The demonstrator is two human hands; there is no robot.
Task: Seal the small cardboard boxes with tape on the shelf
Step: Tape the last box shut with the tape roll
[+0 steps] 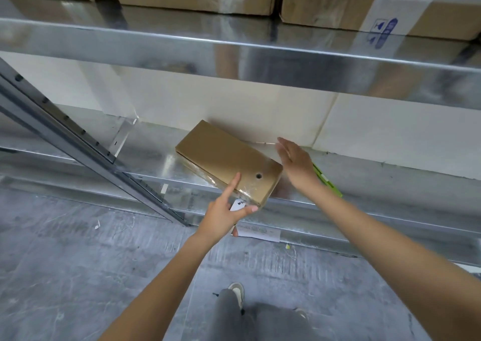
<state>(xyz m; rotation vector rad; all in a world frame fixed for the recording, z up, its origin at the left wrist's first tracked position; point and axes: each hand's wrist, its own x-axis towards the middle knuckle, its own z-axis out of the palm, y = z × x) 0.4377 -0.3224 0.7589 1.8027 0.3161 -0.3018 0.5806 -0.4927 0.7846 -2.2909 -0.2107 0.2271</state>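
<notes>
Presently, the metal shelf (161, 163) carries one small cardboard box (221, 156), lying flat and angled, its near corner overhanging the front edge. Clear tape (243, 192) already wraps that near end. The right hand (296, 166) hovers released, fingers straight, just beside the box's right end. The left hand (223, 210) grasps a white tape roll (238, 206), forefinger pressing the box top. Recommended: smooth the tape flat with firm strokes while steadying the box.

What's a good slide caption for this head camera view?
Left hand, holding a tape roll, presses an index finger on the small cardboard box on the metal shelf; open right hand hovers beside it.
</notes>
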